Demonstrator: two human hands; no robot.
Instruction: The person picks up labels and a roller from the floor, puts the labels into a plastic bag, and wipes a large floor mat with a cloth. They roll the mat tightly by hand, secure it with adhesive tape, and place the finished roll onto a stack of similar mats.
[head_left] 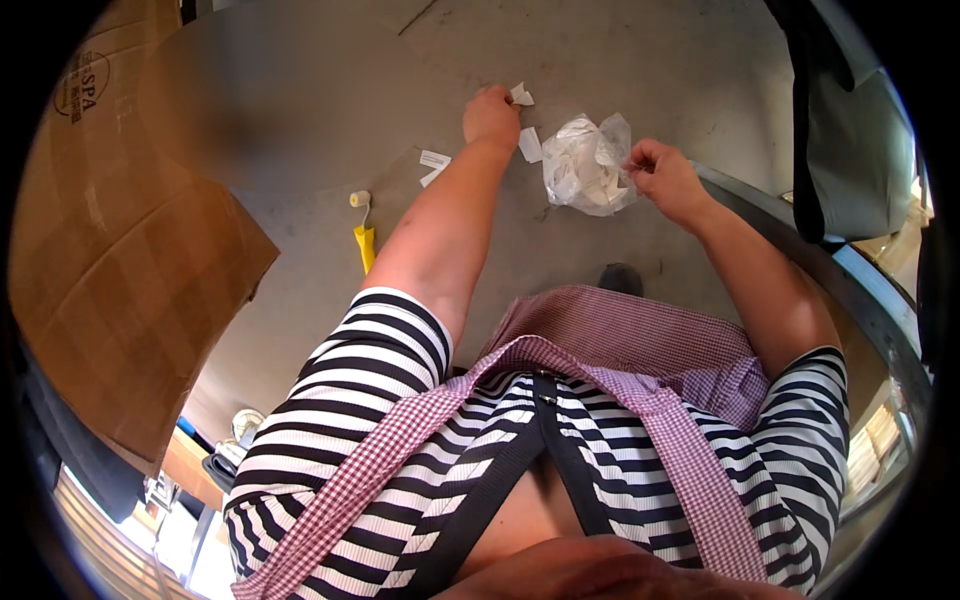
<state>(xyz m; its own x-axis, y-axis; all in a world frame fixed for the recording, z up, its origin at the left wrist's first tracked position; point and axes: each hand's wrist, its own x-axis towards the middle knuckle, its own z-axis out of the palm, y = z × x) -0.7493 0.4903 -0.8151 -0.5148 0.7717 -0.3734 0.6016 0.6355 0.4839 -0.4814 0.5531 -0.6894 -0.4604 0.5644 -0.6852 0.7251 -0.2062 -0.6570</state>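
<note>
Above the grey floor, my left hand point(492, 120) reaches forward with its fingers closed on a small white paper scrap point(522, 95). A second white paper scrap point(530, 146) lies just nearer to me, beside the bag. My right hand point(668, 182) pinches the rim of a clear plastic bag point(588, 168), which holds crumpled white pieces and rests on the floor. To the left of my left forearm lies a white label-like scrap point(434, 160), its pieces partly hidden by the arm.
A small paint roller point(364, 235) with a yellow handle lies left of my left arm. Brown cardboard point(110, 240) fills the left side. A dark grey padded thing point(850, 150) stands at the far right, near a dark curved edge. A dark shoe tip point(621, 279) shows below my apron.
</note>
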